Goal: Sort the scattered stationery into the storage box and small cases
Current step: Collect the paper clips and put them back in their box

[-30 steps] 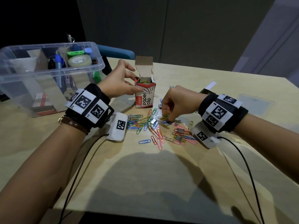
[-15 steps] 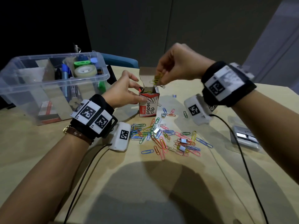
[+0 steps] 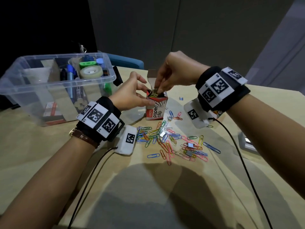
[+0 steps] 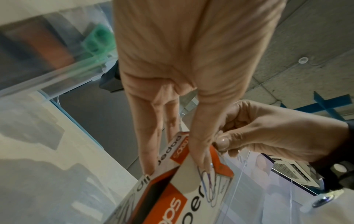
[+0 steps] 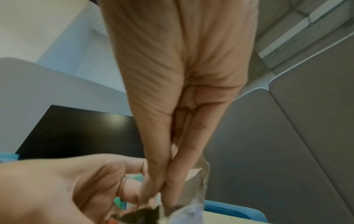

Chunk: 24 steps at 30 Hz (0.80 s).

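Left hand (image 3: 130, 95) grips the small red-and-white cardboard paper clip box (image 3: 156, 107), upright on the light wooden table (image 3: 49, 162), thumb and fingers (image 4: 201, 153) curled round its upper sides; right hand (image 3: 173, 71) above the open top, fingertips pinched together and dipped into the mouth, what they pinch is hidden; scattered coloured paper clips (image 3: 166, 141) lie just in front of the box; clear plastic storage box (image 3: 54, 86) of pens and tape sits far left.
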Available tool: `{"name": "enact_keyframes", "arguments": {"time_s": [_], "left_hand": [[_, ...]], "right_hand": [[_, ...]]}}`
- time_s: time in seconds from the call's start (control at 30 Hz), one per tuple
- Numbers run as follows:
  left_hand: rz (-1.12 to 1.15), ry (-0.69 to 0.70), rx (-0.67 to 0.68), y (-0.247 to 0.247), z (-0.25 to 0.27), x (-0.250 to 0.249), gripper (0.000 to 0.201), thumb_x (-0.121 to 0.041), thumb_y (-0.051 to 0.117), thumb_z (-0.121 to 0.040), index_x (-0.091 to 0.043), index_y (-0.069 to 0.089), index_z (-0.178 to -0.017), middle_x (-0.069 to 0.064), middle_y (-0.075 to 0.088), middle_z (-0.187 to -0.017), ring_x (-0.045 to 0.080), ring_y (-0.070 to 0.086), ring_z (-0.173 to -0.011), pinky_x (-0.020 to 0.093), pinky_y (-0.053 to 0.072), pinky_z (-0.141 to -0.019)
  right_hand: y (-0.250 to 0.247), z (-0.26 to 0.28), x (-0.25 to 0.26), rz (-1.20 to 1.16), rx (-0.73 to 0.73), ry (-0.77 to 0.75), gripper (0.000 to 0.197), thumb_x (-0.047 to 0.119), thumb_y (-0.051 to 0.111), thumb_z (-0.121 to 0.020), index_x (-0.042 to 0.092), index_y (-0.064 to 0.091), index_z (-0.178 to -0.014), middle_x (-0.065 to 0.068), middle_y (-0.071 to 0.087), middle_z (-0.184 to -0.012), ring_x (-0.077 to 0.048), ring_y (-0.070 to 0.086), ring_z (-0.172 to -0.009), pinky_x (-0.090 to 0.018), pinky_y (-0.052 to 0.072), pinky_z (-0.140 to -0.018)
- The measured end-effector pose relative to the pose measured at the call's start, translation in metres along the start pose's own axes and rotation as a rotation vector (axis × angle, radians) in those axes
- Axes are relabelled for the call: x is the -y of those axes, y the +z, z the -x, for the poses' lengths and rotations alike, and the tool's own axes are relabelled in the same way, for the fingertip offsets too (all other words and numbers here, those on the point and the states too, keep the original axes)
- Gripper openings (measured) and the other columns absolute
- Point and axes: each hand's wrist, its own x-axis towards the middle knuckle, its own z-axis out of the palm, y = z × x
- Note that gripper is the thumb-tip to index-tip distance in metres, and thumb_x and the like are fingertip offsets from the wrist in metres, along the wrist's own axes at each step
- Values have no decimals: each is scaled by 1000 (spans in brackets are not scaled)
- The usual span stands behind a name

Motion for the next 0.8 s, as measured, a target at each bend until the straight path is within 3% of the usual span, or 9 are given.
{"name": "enact_keyframes", "arguments": {"time_s": [0.07, 0.17, 0.23, 0.37, 0.47, 0.57, 0.7, 0.8], "left_hand": [[0, -3, -1, 0, -1, 0, 58, 1, 76, -75, -14, 33, -111, 2, 61, -102, 19, 66, -78, 42, 58, -83], [-7, 3, 1, -1, -1, 0, 58, 2, 76, -75, -16, 33, -109, 5, 61, -106, 26, 68, -88, 43, 57, -84], [-4, 22, -48, -4, -2, 0, 56, 5, 73, -77, -15, 32, -108, 5, 61, -107, 27, 68, -89, 41, 57, -82], [-26, 109, -230, -14, -5, -3, 54, 3, 72, -80, -12, 28, -108, 9, 59, -110, 18, 66, -81, 24, 56, -67], [-34, 124, -243, -15, -6, -2, 54, 0, 72, -82, -13, 27, -109, 13, 57, -114, 21, 65, -87, 25, 56, -67], [-78, 140, -246, -12, -5, 0, 55, 1, 72, -82, -12, 26, -109, 17, 56, -117, 19, 64, -93, 25, 56, -69], [-90, 128, -260, -15, -6, 2, 53, 1, 70, -83, -12, 25, -109, 16, 56, -119, 21, 64, -100, 26, 57, -72], [-93, 110, -249, -16, -6, 3, 54, 0, 71, -83, -12, 26, -109, 8, 58, -110, 19, 66, -94, 27, 57, -74]], "right_hand": [[6, -1, 1, 71, -2, 6, 15, 14, 80, -76, 10, 76, -90, 3, 72, -80, -3, 69, -68, -10, 52, -58], [20, -4, 4, 228, 3, -14, 14, 15, 77, -81, 13, 76, -94, 8, 69, -81, -4, 67, -75, -18, 57, -72], [18, 0, 6, 230, -89, -57, 12, 18, 77, -81, 16, 76, -92, 7, 70, -81, -4, 67, -74, -23, 58, -76], [8, 22, 5, 166, -277, -174, 9, 22, 74, -81, 13, 74, -79, 6, 68, -72, -4, 62, -64, -18, 51, -64], [23, 34, 5, 143, -54, -178, 24, 40, 81, -71, 17, 74, -74, 10, 65, -63, -3, 58, -58, -16, 46, -61], [55, 28, 3, 142, 219, -137, 39, 46, 88, -61, 22, 75, -90, 8, 72, -79, -6, 66, -74, -24, 53, -78], [89, 10, -1, 96, 377, -229, 61, 37, 92, -59, 20, 66, -112, 6, 65, -103, -13, 60, -94, -17, 48, -80], [102, 1, -2, 89, 389, -245, 56, 32, 91, -61, 15, 66, -108, -3, 64, -101, -19, 59, -89, -19, 48, -75]]}}
